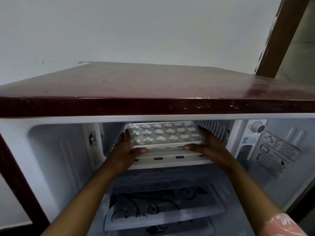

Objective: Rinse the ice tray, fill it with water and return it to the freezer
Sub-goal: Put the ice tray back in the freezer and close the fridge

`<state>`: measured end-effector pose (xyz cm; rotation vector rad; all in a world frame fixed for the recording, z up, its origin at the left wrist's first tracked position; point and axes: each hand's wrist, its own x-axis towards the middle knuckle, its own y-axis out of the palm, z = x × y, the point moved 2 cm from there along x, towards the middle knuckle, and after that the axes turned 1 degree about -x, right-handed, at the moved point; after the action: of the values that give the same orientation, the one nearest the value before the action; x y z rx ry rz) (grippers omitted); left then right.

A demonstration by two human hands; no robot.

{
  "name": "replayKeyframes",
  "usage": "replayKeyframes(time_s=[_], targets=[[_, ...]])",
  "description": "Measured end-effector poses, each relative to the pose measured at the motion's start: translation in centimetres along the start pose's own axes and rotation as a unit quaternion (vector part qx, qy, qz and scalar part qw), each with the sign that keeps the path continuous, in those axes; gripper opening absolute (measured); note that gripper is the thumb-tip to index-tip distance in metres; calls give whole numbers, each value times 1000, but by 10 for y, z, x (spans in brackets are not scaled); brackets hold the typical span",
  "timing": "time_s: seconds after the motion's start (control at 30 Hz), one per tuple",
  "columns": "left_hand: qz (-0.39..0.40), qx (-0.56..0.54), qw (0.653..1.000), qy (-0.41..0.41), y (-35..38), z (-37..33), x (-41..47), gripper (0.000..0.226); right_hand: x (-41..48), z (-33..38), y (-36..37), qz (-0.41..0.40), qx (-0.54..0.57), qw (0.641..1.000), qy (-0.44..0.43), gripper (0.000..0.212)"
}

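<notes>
The ice tray [163, 134] was level at the mouth of the freezer compartment [172, 161], just above its slotted front ledge. The left hand [125, 148] and right hand [207, 143] gripped its short ends, with fingers curled round the rims and thumbs on the near edge. The dim view left the cell contents unclear. The step was judged the freezer transfer. The next move required a slow, level slide.

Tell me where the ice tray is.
In the head view the ice tray is centre frame at the freezer opening, gripped at its ends by the left hand and right hand, below the fridge's maroon top and left of the dial.
</notes>
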<state>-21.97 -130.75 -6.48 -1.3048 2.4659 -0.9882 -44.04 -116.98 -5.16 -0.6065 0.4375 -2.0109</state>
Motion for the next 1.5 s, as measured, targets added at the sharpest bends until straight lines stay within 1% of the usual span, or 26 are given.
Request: replayKeyframes(time_s=[0.13,0.23,0.3,0.4,0.5,0.63,0.7,0.77,0.87,0.93,1.03,1.13,1.3,1.4,1.5], targets=[[6,7,1000,-15,2,9,7,89,6,-6,3,9,-15,1000,12,75],[8,22,1000,-19,3,13,11,89,8,-10,5,12,-46,999,24,92],[13,15,1000,-23,4,17,13,90,10,-14,6,9,-65,997,38,98],[13,-11,1000,-22,5,21,15,89,14,-22,7,10,-95,994,44,106],[8,4,999,-37,5,22,16,89,15,-25,7,8,-114,992,47,109],[3,5,1000,-21,4,17,10,87,6,-11,8,3,-101,994,34,98],[-29,34,999,-21,4,9,0,88,0,-2,9,-17,-89,995,29,92],[-64,60,996,12,5,2,-14,89,-7,3,12,-40,-111,992,43,82],[-79,152,983,72,12,-2,-37,83,-22,10,21,-52,-254,964,63,72],[-102,210,969,84,16,-3,-53,76,-40,18,30,-59,-325,943,35,67],[-143,266,947,109,19,-6,-80,76,-71,29,43,-110,-394,912,-21,64],[-159,317,928,117,22,-3,-107,73,-102,38,53,-105,-443,890,-22,58],[-135,335,928,91,30,-4,-157,74,-158,49,58,-95,-480,871,-35,56],[-126,338,928,90,39,-7,-196,72,-197,56,60,-80,-478,874,-23,56],[-135,336,927,100,46,-14,-235,71,-235,61,60,-71,-481,874,-5,58]])
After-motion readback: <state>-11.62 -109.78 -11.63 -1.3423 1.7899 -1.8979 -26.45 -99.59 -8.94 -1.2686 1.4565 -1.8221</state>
